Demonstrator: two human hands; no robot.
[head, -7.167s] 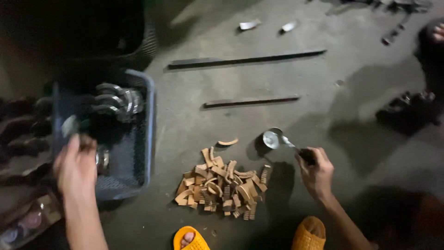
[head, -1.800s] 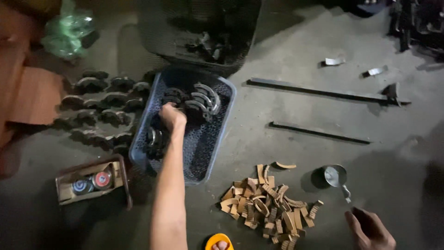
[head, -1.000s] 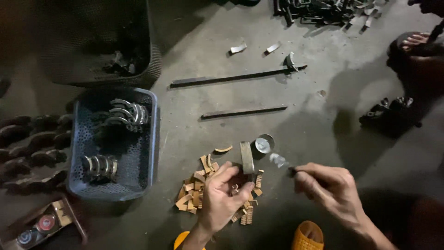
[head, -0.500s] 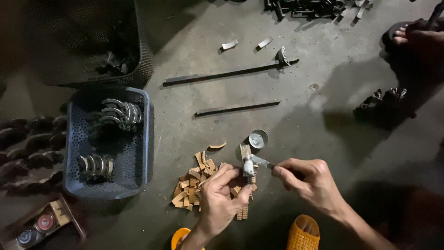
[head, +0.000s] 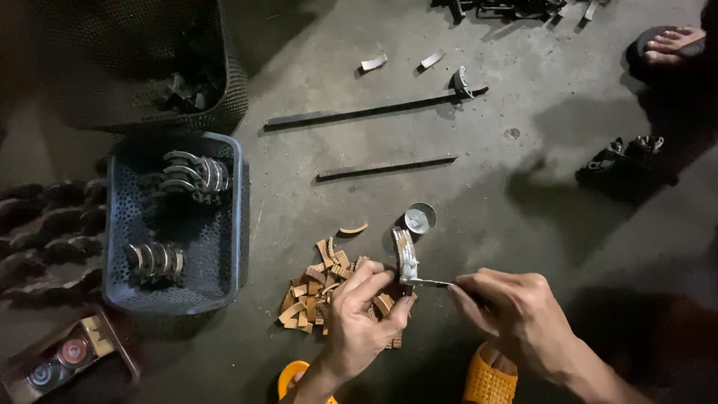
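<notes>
My left hand (head: 360, 318) holds a curved grey metal shoe (head: 404, 256) upright over a heap of tan curved lining pieces (head: 318, 290). My right hand (head: 510, 310) grips a thin metal tool (head: 428, 283) whose tip touches the lower end of the shoe. Just beyond the shoe stands a small open round tin (head: 419, 218). One loose tan piece (head: 353, 229) lies apart from the heap.
A blue perforated basket (head: 228, 224) with several metal shoes sits left; a dark mesh basket (head: 232, 90) behind it. Two long metal bars (head: 366, 114) lie on the concrete floor. Another person's sandalled foot (head: 669, 41) is top right. My orange sandals (head: 490, 378) are below.
My left hand left the blue basket with a metal shoe and brought it over the heap. My right hand moved its tool from the tin to the shoe's lower end.
</notes>
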